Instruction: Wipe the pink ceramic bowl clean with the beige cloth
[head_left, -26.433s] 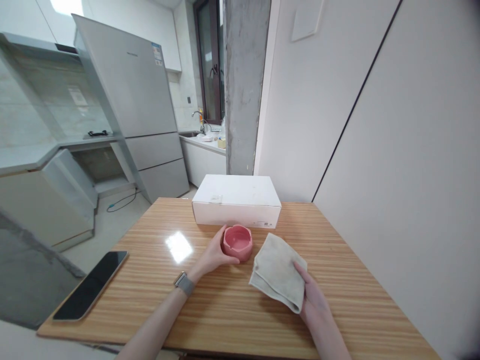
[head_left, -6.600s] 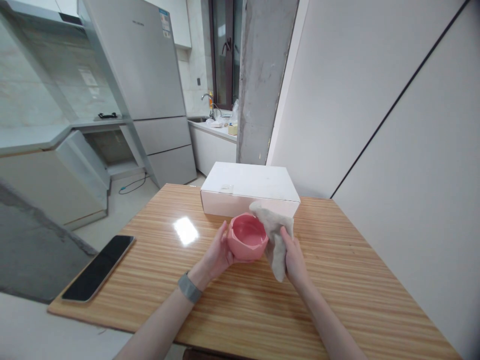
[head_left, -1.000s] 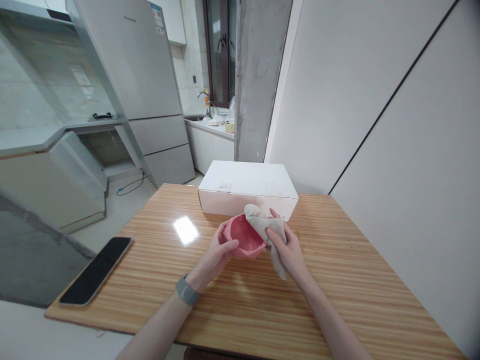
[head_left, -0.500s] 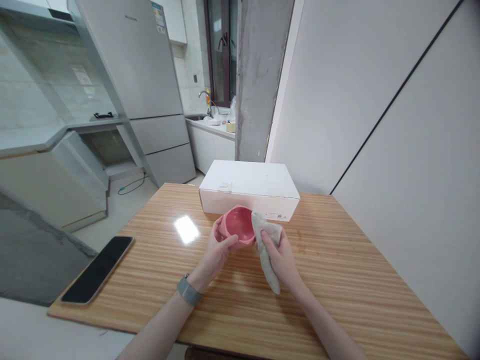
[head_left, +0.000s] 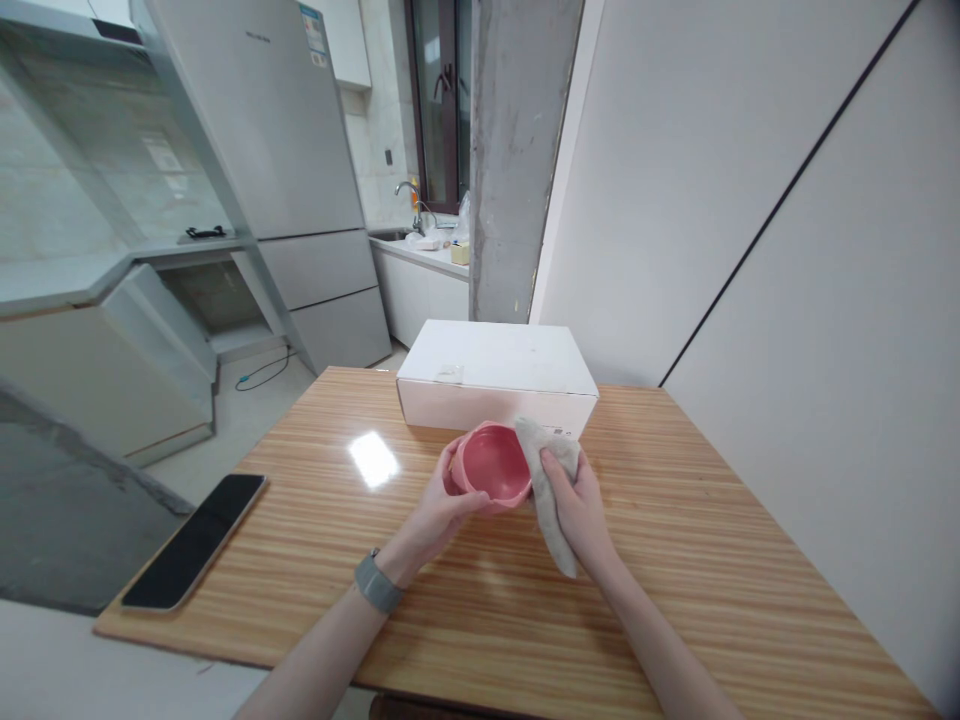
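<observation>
My left hand is closed round a small pink bowl-shaped dish, holding it tilted so that its flat pink face turns toward me, just above the wooden table. My right hand grips a folded beige cloth and presses it against the right side of the dish. A grey watch is on my left wrist.
A closed white cardboard box lies on the table just behind the dish. A black phone rests face up near the table's left edge. A white wall runs along the right side; a fridge and kitchen counters stand beyond the table.
The cloth has shifted from over the dish's rim to its right side. The dish has turned a little in my left hand and sits slightly lower and further right.
</observation>
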